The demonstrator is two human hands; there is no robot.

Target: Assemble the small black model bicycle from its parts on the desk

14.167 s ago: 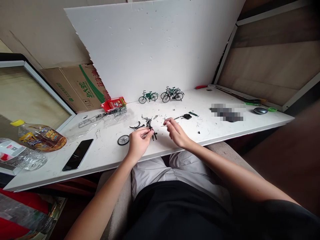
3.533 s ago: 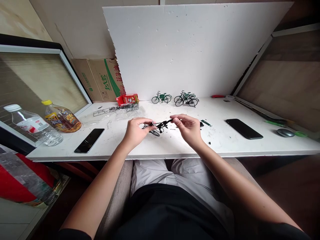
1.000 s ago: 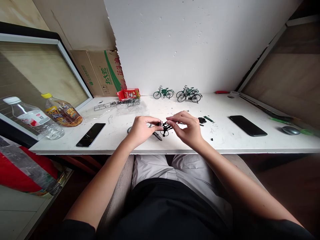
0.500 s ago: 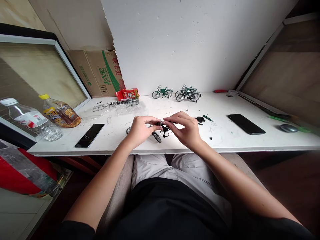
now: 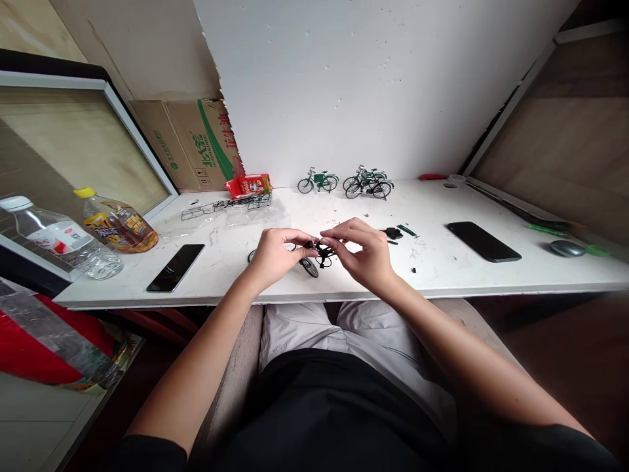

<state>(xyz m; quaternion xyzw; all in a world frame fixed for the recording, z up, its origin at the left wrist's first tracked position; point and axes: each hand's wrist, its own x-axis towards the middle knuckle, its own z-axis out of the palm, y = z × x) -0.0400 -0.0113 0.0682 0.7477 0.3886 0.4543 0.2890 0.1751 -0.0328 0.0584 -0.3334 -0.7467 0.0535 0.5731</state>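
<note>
Near the front edge of the white table, my left hand (image 5: 279, 257) is closed on a small black model bicycle (image 5: 308, 267), whose wheels show below and beside the fingers. My right hand (image 5: 362, 254) pinches at the dark parts at the bicycle's right end, its fingertips close to those of the left. What exactly the right fingertips hold is too small to tell. Small black pieces (image 5: 393, 233) and a green strip (image 5: 407, 230) lie just right of my right hand.
Several finished model bicycles (image 5: 318, 181) stand at the back by the white board. Phones lie left (image 5: 175, 267) and right (image 5: 483, 241). Two bottles (image 5: 118, 223) lean at the left. Black part frames (image 5: 226, 204) and a red packet (image 5: 249, 185) lie back left; a grey mouse (image 5: 567, 248) sits right.
The fingertips of my right hand have shifted slightly at the bicycle's right end, and more of its dark parts show between the hands. The camera view has moved a little.
</note>
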